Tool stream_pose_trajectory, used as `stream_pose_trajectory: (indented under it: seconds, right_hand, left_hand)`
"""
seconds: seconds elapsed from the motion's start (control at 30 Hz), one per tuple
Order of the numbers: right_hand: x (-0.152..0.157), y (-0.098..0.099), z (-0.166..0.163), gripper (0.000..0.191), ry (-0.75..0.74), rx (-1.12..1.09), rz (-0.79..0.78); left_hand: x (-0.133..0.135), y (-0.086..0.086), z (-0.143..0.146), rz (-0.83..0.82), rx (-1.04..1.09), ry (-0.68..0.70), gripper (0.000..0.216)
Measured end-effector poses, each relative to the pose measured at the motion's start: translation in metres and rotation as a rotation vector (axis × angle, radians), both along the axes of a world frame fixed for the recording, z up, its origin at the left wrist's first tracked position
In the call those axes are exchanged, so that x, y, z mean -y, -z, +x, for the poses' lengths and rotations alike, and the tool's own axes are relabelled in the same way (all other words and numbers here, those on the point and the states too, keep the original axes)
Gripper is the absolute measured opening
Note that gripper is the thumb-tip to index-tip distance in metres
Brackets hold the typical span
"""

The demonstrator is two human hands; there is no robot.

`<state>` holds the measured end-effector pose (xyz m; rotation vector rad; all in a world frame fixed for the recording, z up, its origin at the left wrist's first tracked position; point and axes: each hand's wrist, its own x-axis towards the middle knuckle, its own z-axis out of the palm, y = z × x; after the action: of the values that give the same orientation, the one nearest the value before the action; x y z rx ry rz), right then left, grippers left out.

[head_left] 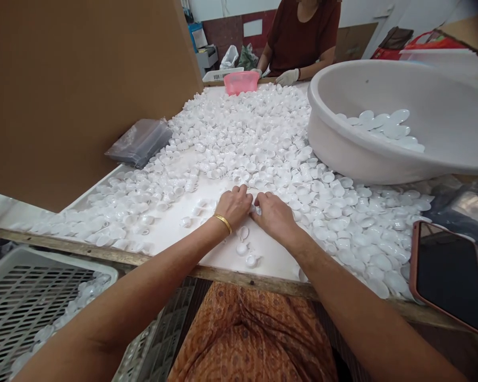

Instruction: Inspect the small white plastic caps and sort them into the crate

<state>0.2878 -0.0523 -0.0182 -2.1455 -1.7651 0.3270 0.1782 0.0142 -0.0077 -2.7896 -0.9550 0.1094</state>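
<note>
A big heap of small white plastic caps [255, 138] covers the white table [223, 254]. My left hand [234, 206], with a gold bangle on its wrist, and my right hand [271, 212] meet at the near edge of the heap. Both have their fingers curled and pinched together over small white caps between them. What exactly each holds is hidden by the fingers. A few loose caps [245, 246] lie just in front of my wrists.
A large white basin [342, 143] with some caps stands at right. A phone [450, 276] lies at the near right edge. A grey slotted crate [32, 286] sits low left. A brown board [75, 90] rises at left. A gloved person [289, 77] sits opposite by a pink tub [241, 82].
</note>
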Motion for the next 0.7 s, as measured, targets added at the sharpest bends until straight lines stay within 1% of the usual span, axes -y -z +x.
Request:
stream_pose_trajectory:
  seconds: [0.17,0.3,0.37,0.43,0.5,0.57,0.6,0.7]
  right_hand:
    - [0.004,-0.009,0.002,0.021,-0.005,0.028,-0.075]
    - [0.006,-0.01,0.005,0.023,-0.027,0.026,-0.108]
    - [0.006,-0.011,0.006,0.024,-0.028,0.005,-0.11]
    - [0.006,-0.012,0.007,0.027,-0.03,-0.013,-0.11]
    - [0.006,-0.013,0.007,0.029,-0.039,-0.024,-0.114]
    - [0.007,-0.013,0.007,0.029,-0.038,-0.032,-0.121]
    - [0.007,-0.013,0.007,0.029,-0.036,-0.038,-0.118]
    - [0.006,-0.011,0.008,0.026,-0.03,-0.058,-0.104]
  left_hand:
    - [0.006,0.001,-0.012,-0.025,0.089,-0.033,0.027]
    - [0.007,0.003,-0.026,-0.127,0.149,-0.012,0.026]
    - [0.007,-0.002,-0.032,-0.155,0.248,-0.047,0.028]
    - [0.01,-0.012,-0.039,-0.177,0.37,-0.108,0.028]
    - [0.017,-0.023,-0.044,-0.257,0.418,-0.142,0.023]
    - [0.028,-0.028,-0.048,-0.36,0.355,-0.137,0.023]
    - [0.034,-0.028,-0.049,-0.393,0.299,-0.132,0.024]
    - [0.044,-0.021,-0.048,-0.387,0.184,-0.149,0.023]
